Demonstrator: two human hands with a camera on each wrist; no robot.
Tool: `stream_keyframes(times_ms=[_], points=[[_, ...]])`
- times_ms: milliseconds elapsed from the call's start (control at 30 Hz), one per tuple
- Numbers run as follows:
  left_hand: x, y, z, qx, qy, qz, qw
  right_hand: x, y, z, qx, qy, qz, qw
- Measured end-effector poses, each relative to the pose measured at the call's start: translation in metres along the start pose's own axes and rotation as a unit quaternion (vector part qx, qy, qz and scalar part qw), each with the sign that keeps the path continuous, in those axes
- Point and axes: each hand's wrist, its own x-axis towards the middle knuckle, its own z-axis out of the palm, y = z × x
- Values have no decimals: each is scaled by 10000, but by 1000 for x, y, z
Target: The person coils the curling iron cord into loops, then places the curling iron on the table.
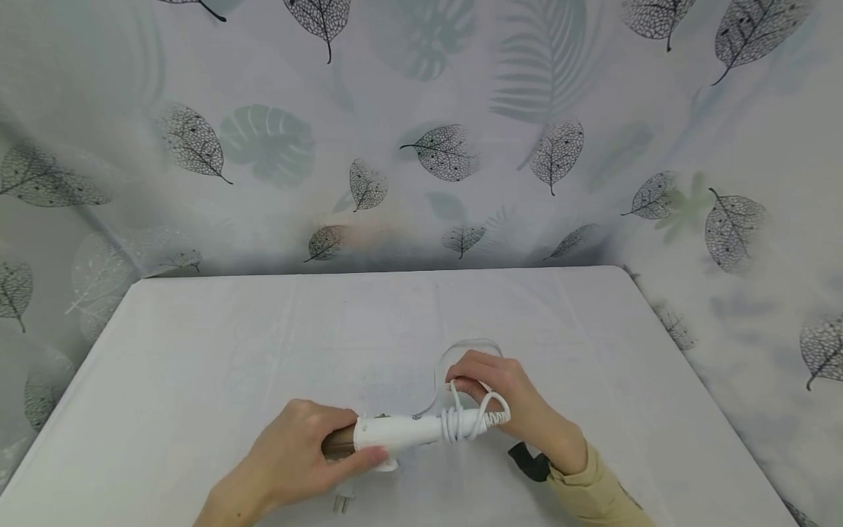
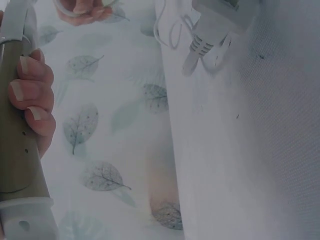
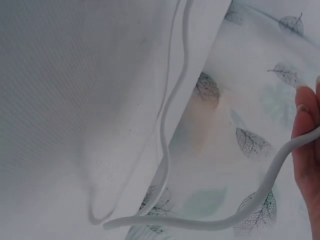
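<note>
A white-handled curling iron [image 1: 408, 432] with a brownish-gold barrel [image 2: 17, 140] is held above the table, lying sideways in the head view. My left hand [image 1: 296, 454] grips it around the barrel; in the left wrist view the fingers [image 2: 32, 92] curl over the metal. White cord [image 3: 170, 222] is wound round the far end of the handle, and a loop of it trails behind. My right hand [image 1: 510, 395] pinches the cord beside the handle's end. Below the left hand hangs the white two-pin plug [image 2: 220, 20].
A white-covered table [image 1: 217, 351] extends under both hands. Leaf-printed curtain [image 1: 395, 95] surrounds its back and sides. A black strap [image 1: 529, 462] sits by the right wrist, next to a tan sleeve [image 1: 596, 487].
</note>
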Motion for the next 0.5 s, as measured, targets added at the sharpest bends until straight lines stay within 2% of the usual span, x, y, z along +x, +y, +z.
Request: stream_keyframes(times_ms=[333, 500], points=[[-1, 1, 8, -63, -192, 306, 9993, 3, -1, 5, -145, 140, -512, 9985], [-2, 3, 11, -74, -372, 211, 9991, 4, -1, 6, -470, 315, -723, 9958]])
